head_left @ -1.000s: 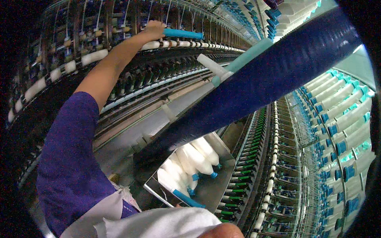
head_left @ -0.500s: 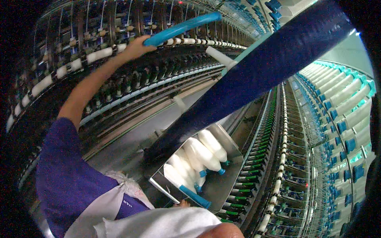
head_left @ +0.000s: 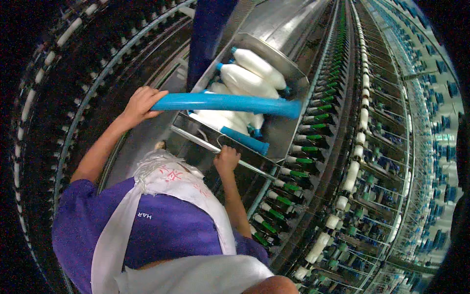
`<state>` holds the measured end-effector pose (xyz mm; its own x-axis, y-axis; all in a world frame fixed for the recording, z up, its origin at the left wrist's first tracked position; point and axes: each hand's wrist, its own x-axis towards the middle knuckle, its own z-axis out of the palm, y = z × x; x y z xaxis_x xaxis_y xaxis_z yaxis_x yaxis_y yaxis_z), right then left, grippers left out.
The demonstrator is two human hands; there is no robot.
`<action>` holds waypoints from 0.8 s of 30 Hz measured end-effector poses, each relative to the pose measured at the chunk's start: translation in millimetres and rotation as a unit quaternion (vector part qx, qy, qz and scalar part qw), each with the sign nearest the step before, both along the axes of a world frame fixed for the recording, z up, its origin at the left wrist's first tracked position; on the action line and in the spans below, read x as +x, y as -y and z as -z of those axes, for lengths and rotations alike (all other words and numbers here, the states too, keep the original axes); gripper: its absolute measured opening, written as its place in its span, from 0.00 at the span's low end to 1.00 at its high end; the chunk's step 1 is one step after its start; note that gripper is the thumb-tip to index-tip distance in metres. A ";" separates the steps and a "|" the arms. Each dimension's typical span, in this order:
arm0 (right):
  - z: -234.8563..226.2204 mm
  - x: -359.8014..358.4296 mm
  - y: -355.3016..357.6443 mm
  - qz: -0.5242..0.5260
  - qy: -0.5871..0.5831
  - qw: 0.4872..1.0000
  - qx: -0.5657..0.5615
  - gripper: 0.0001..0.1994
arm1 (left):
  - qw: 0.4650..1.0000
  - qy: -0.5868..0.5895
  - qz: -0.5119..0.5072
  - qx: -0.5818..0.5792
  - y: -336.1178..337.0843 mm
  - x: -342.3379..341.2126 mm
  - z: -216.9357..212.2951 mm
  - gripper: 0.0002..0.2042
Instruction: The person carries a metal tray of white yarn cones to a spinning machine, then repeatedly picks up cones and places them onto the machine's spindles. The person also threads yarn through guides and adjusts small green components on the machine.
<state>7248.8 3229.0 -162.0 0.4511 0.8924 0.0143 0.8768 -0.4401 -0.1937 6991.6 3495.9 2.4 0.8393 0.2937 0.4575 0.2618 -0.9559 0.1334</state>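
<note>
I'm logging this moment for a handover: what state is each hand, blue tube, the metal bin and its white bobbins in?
Left hand: closed around one end of the upper blue tube
Upper blue tube: bare, held over the bin
Right hand: on the bin's rail
Lower blue tube: bare, lying in the bin
Metal bin: open-topped, partly filled
White bobbins: thickly wound, lying down

The tube (head_left: 215, 102) is bright blue, bobbins (head_left: 249, 81) white, shirt (head_left: 171, 225) purple, column (head_left: 208, 34) seemingly dark navy.
</note>
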 end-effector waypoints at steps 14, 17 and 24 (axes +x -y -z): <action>-32.2 115.4 16.4 -0.006 -0.152 0.970 0.192 0.22 | 0.936 -0.226 0.114 -0.243 29.0 162.3 163.1 0.19; -41.2 188.2 -16.1 0.052 -0.141 0.984 0.099 0.22 | 0.946 -0.190 0.085 -0.248 34.5 151.2 160.2 0.13; 20.3 361.9 -153.6 0.108 -0.026 0.971 -0.212 0.36 | 0.965 -0.116 0.142 -0.188 32.7 151.1 160.8 0.10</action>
